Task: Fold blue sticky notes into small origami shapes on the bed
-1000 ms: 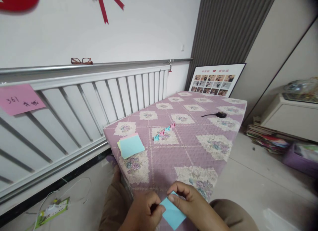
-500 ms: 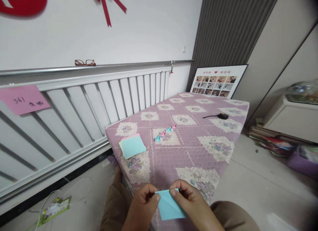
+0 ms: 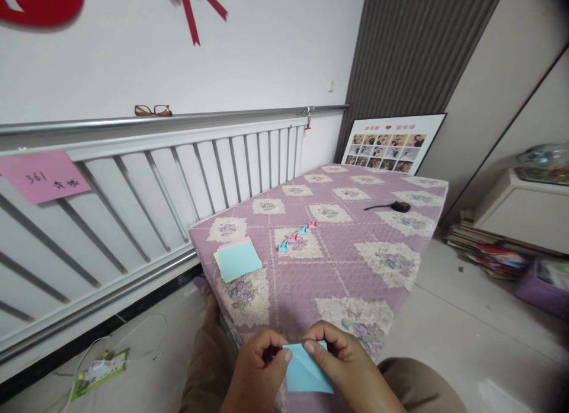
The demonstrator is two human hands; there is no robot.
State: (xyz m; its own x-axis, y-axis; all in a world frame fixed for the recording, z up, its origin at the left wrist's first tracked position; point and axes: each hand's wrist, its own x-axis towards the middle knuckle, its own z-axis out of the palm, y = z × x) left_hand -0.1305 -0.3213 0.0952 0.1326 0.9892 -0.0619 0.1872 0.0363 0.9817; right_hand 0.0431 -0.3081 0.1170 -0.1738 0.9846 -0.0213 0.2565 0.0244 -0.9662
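Note:
A light blue square of paper (image 3: 307,371) with faint crease lines is held over the near edge of the table. My left hand (image 3: 262,365) pinches its upper left corner between thumb and fingers. Along the top edge, toward the right, my right hand (image 3: 340,357) grips the same sheet, thumb in front. Further off, a stack of blue, pink and yellow paper (image 3: 240,260) lies on the left of the patterned tablecloth (image 3: 302,282). Several small folded pink and blue paper pieces (image 3: 293,239) stand in a slanting row beyond it.
A black tape measure (image 3: 400,207) lies at the table's right. A white radiator (image 3: 249,164) runs along the left, with glasses (image 3: 153,110) on the pipe above. A photo board (image 3: 389,145) leans behind the table; a power strip (image 3: 100,371) is on the floor.
Both hands and the sheet have shifted very slightly. My left thumb and fingers have moved a little to the right along the paper.

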